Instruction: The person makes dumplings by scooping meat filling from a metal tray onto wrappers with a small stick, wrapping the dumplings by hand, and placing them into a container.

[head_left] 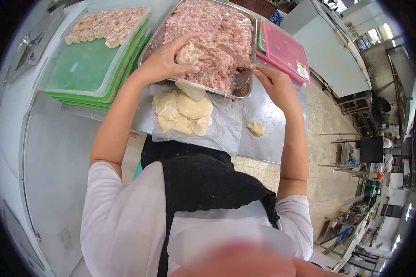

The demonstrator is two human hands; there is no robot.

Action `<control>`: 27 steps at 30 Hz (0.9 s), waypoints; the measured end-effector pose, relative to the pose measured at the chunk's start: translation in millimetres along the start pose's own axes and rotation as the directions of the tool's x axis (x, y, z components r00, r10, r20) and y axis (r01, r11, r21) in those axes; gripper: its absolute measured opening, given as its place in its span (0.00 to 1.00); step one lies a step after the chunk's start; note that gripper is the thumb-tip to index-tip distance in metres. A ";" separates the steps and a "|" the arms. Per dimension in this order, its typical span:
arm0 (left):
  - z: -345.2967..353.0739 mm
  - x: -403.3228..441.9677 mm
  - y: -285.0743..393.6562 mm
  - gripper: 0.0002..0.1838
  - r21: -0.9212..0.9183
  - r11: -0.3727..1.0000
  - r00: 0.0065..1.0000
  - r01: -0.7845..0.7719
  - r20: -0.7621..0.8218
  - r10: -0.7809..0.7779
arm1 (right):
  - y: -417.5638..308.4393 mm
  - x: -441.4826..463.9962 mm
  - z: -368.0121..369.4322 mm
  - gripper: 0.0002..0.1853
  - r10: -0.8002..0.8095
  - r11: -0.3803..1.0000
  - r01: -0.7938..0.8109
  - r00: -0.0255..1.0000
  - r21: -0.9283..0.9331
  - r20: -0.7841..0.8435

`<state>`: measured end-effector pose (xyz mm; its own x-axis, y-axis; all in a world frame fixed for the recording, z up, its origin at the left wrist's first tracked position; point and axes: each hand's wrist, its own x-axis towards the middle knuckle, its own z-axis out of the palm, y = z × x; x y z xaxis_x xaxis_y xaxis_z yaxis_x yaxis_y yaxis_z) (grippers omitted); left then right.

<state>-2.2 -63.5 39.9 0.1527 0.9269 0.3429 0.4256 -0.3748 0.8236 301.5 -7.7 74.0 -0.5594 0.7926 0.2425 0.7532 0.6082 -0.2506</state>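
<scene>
My left hand [168, 60] curls around a dumpling [189, 54], a dough wrapper with meat filling, above the near left part of the metal tray [215, 91]. Minced meat [203, 23] fills most of this tray. The fingers of my right hand [276, 85] are closed on the end of a thin flat spatula [235, 56] at the tray's right side; its blade lies against the meat. Below my left hand, a single wrapper [191, 90] rests against the tray's near rim. Beneath it is a pile of round dough wrappers [182, 113] on a plastic sheet [222, 124].
To the left, stacked green-edged plastic trays [78, 69] carry rows of finished dumplings [108, 25] at the far end. Pink-lidded containers [284, 48] stand right of the meat. A small dough piece [255, 129] lies on the metal table [268, 145] near its front edge.
</scene>
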 end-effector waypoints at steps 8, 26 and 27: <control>26.2 15.5 -31.8 0.25 0.177 0.976 0.989 -0.124 0.096 0.109 | -18.9 -1.7 26.8 0.17 -0.172 0.887 0.089 0.974 0.453 0.145; 4.2 4.8 13.2 0.31 0.059 0.996 0.994 -0.067 0.096 0.061 | -16.8 -13.4 1.9 0.16 -0.124 0.868 0.121 0.992 0.482 -0.026; 4.8 5.9 12.6 0.31 0.058 0.996 0.993 -0.065 0.102 0.059 | -27.1 -14.1 16.3 0.15 -0.163 0.873 0.150 0.987 0.464 -0.014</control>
<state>8.4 -62.6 50.1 0.2675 0.9006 0.3426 0.4660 -0.4322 0.7720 283.3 -34.6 62.1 -0.6696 0.6825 0.2928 0.4131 0.6699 -0.6169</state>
